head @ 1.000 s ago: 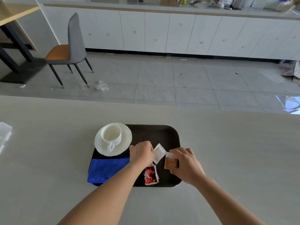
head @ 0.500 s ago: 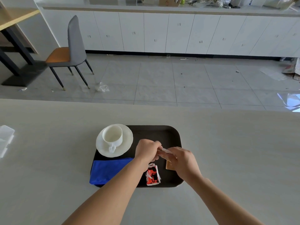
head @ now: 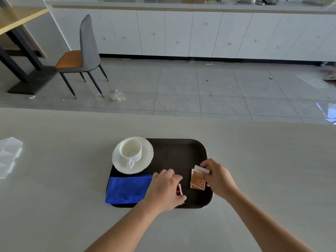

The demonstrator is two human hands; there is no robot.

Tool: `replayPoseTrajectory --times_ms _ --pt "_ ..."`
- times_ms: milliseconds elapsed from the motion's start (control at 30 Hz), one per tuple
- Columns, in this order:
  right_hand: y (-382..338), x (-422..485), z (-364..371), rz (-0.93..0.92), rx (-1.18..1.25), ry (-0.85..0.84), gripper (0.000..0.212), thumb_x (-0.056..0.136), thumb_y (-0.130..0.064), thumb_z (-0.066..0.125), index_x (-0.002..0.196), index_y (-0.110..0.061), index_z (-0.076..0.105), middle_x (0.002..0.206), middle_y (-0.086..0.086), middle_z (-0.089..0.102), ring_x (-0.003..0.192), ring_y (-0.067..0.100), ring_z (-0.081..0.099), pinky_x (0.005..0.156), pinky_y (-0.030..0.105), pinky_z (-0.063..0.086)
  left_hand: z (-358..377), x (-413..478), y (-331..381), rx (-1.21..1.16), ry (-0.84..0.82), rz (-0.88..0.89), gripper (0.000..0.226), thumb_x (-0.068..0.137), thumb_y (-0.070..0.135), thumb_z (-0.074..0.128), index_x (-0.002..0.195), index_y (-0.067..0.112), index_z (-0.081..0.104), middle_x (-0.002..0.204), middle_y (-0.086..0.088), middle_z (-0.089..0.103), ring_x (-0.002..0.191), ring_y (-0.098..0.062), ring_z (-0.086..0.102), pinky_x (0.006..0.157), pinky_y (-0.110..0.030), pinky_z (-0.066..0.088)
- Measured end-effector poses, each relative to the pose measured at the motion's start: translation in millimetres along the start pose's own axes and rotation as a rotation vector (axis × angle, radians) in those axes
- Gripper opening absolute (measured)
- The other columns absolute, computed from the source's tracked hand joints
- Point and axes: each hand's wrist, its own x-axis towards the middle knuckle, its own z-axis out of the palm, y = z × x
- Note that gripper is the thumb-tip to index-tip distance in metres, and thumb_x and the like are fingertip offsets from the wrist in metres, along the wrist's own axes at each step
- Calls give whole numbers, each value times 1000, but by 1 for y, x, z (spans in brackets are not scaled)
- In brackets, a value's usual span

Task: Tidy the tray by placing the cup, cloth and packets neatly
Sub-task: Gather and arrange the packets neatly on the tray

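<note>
The packets are the thing I work on now: the brown packet [head: 197, 181] lies in the near right part of the dark tray [head: 179, 151], partly on top of a white packet [head: 201, 169] whose upper edge sticks out behind it. Their long axis runs about from me toward the far side of the tray, only a little tilted. My right hand [head: 217, 177] is closed on the right edge of this small stack, fingers pinching it, so this hand is clearly the nearer one for straightening it. The red packet [head: 179, 190] lies to the left of the stack, apart from it, and almost hidden under my left hand [head: 164, 190], which covers it with bent fingers; I cannot tell if the hand really grips it or only presses on it. I judge the coming move depends on this gap: the red packet has to go right, toward the stack. The white packet has some dark printing, but it is too small to read, and the brown one shows only pale dots. Further left the blue cloth [head: 127, 190] lies folded along the near edge, and behind it the white cup [head: 130, 150] stands on its saucer [head: 145, 160] in the far left corner.
</note>
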Motion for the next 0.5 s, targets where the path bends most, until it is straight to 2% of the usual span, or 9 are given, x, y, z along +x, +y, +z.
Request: replayPoseTrajectory --times_ms 67,133,200,333,500 --pt "0 1 2 -47 -155 29 27 88 -7 59 102 -30 61 102 -3 68 84 16 60 62 24 48 1 -3 -1 45 -32 -1 67 77 65 59 130 25 52 120 1 54 110 -18 48 96 -42 41" --pt "1 1 4 -97 -279 64 33 87 -9 65 114 -29 63 114 -5 65 102 18 57 74 24 48 3 -4 -2 83 -31 2 70 75 66 60 129 23 52 120 0 53 110 -18 47 96 -42 40" --pt "4 1 4 -140 -358 86 39 87 -19 69 124 -29 61 125 -11 60 114 16 48 80 25 48 4 -5 -3 111 -15 -2 69 75 67 59 128 23 53 119 0 53 108 -19 47 96 -42 38" --pt "4 0 6 -201 -475 9 50 84 -41 72 131 -34 57 131 -18 55 117 14 39 85 25 46 6 -6 -4 141 0 -27 65 76 67 61 125 25 56 116 0 52 107 -19 45 95 -43 34" --pt "-2 1 9 -222 -549 -28 52 82 -42 73 131 -37 58 130 -16 55 119 17 35 98 31 37 9 -7 -7 156 17 -62 67 75 69 61 128 30 52 119 0 52 112 -21 44 101 -47 27"
